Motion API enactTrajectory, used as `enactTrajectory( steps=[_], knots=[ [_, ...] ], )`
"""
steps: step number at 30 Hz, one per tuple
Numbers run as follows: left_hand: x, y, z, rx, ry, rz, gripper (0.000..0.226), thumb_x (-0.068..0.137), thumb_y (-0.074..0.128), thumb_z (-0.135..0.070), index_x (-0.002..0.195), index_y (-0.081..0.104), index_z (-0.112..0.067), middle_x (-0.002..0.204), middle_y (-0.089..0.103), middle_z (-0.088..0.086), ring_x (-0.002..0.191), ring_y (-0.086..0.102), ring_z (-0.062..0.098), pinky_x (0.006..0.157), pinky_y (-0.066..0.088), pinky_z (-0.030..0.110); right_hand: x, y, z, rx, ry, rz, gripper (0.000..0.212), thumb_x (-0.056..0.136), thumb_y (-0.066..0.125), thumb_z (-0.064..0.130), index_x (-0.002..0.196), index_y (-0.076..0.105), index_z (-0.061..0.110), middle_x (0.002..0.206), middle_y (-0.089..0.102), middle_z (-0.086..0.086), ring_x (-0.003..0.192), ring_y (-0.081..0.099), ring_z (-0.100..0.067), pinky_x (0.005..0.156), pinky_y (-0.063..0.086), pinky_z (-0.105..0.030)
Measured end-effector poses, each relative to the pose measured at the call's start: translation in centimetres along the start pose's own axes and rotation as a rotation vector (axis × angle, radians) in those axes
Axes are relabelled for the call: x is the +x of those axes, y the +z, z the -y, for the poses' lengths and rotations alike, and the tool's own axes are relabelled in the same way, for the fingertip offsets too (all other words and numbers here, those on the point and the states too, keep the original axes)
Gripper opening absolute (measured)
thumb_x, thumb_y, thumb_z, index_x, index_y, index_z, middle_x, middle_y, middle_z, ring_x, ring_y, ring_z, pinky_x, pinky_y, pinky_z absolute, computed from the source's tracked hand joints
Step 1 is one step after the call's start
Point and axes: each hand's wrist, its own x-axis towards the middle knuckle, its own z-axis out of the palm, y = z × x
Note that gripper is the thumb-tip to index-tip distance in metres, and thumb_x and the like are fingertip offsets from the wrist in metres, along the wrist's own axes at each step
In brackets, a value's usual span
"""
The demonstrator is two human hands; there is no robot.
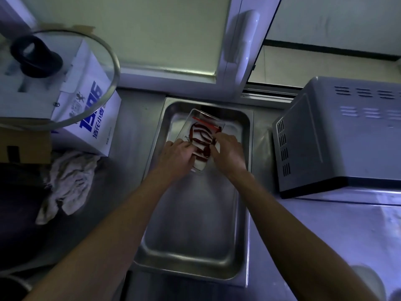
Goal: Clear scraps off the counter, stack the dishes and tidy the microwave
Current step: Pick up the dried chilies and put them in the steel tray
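Observation:
A clear plastic bag of dried red chillies (202, 131) lies in the far half of a deep steel tray (193, 240) set on the counter. My left hand (176, 156) grips the bag's near left side, fingers curled over it. My right hand (227, 152) grips its near right side. The bag's near end is partly hidden under both hands. A grey microwave (338, 135) stands to the right of the tray, its vented back and side toward me.
A crumpled grey cloth (67, 183) lies on the counter at left. Behind it stands a white box with blue print (91, 114) and a glass pot lid (63, 77) with a black knob. A window frame (238, 51) runs along the back.

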Motion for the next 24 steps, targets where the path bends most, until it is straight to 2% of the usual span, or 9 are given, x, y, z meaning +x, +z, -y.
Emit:
enactTrajectory(
  steps=[4, 9, 15, 19, 24],
  knots=[
    [-1.3, -0.9, -2.0, -0.015, 0.019, 0.050, 0.030, 0.095, 0.053, -0.031, 0.122, 0.062, -0.020, 0.121, 0.066, 0.001, 0.111, 0.057, 0.024, 0.093, 0.042, 0.044, -3.4, -1.9, -0.4, -0.026, 0.018, 0.010, 0.037, 0.099, 0.058, 0.027, 0.135, 0.058, 0.015, 0.137, 0.060, -0.004, 0.122, 0.057, -0.022, 0.102, 0.047, -0.040],
    [-3.0, -1.8, -5.0, -0.025, 0.042, 0.051, 0.032, 0.096, 0.053, -0.035, 0.120, 0.065, -0.019, 0.119, 0.069, 0.001, 0.109, 0.061, 0.024, 0.092, 0.046, 0.043, -7.6, -4.3, -1.6, -0.048, 0.133, 0.078, 0.038, 0.097, 0.059, 0.035, 0.132, 0.059, 0.021, 0.134, 0.063, -0.002, 0.116, 0.062, -0.021, 0.103, 0.048, -0.040],
    [-5.1, -2.6, -9.8, -0.038, 0.090, 0.070, 0.038, 0.099, 0.052, -0.037, 0.131, 0.059, -0.018, 0.128, 0.065, 0.004, 0.118, 0.057, 0.026, 0.096, 0.045, 0.042, -13.0, -6.7, -3.9, 0.051, 0.225, 0.071, 0.026, 0.096, 0.057, 0.031, 0.116, 0.069, 0.021, 0.119, 0.069, -0.006, 0.104, 0.066, -0.029, 0.088, 0.055, -0.040],
    [-6.4, -2.6, -13.6, -0.015, 0.138, 0.071, 0.036, 0.100, 0.051, -0.037, 0.130, 0.060, -0.018, 0.127, 0.066, 0.004, 0.119, 0.057, 0.026, 0.096, 0.046, 0.041, -17.0, -8.1, -6.0, 0.091, 0.211, 0.041, 0.032, 0.098, 0.058, 0.030, 0.126, 0.066, 0.018, 0.124, 0.069, -0.006, 0.110, 0.065, -0.026, 0.094, 0.053, -0.038],
    [-8.8, -1.6, -19.4, 0.020, 0.172, 0.120, 0.032, 0.099, 0.051, -0.035, 0.124, 0.062, -0.019, 0.124, 0.066, 0.003, 0.113, 0.057, 0.025, 0.093, 0.045, 0.041, -22.8, -9.7, -9.5, 0.142, 0.289, 0.022, 0.032, 0.097, 0.058, 0.031, 0.124, 0.068, 0.017, 0.122, 0.069, -0.009, 0.112, 0.064, -0.027, 0.093, 0.053, -0.038]
  ],
)
